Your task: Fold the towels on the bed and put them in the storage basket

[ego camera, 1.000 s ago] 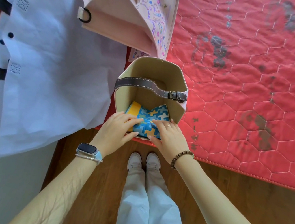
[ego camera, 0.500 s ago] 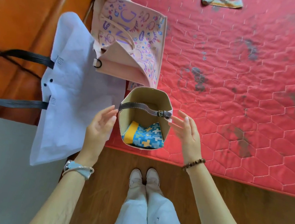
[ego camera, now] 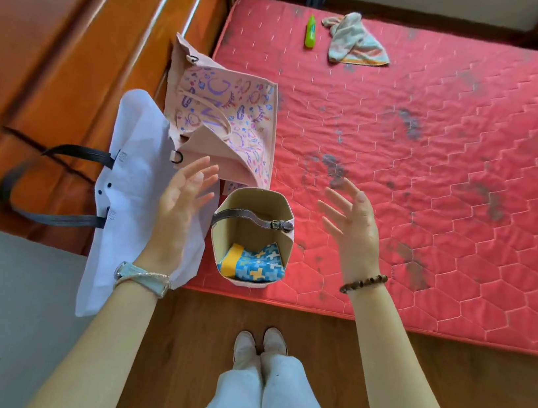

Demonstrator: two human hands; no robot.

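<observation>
left grip (ego camera: 185,199) spread, empty, raised over white bag (ego camera: 127,191) | right grip (ego camera: 351,225) spread, empty, above bed (ego camera: 432,209) | basket (ego camera: 254,201) between them at bed's near edge, strap (ego camera: 248,216) across its mouth | folded towel (ego camera: 253,265) at its bottom | loose towel (ego camera: 352,41) at far end beside green bottle (ego camera: 310,31) | pink bag (ego camera: 228,111) just behind basket

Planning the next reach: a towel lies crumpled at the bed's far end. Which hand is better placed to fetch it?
Right, probably. The right hand hovers open over the mattress, roughly in line with the crumpled towel; the left hand is off over the white bag.
</observation>
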